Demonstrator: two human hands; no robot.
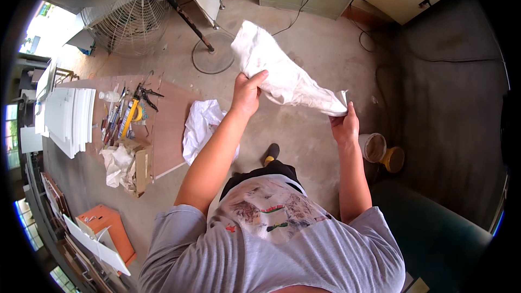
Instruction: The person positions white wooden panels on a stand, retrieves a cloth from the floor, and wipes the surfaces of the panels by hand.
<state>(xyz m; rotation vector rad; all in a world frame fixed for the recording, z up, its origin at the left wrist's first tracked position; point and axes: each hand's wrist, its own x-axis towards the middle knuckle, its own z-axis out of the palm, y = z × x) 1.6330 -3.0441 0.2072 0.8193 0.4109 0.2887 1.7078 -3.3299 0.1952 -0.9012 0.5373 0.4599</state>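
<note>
A crumpled white cloth [285,73] is held up in front of me, stretched between both hands above the floor. My left hand [247,94] grips its near left edge, with the thumb lying on top. At the narrow right end, my right hand [346,126] pinches the cloth between thumb and fingers, and a small corner sticks up there. The cloth widens toward its far left end, which rises past my left hand. Whether it is a single sheet or a folded piece I cannot tell.
A brown table [168,114] on the left bears a white plastic bag [201,125], hand tools, a cardboard box [142,169] and stacked white boards [70,119]. A large fan [130,16] stands beyond. Two buckets [374,147] sit at right; cables [297,19] cross the floor ahead.
</note>
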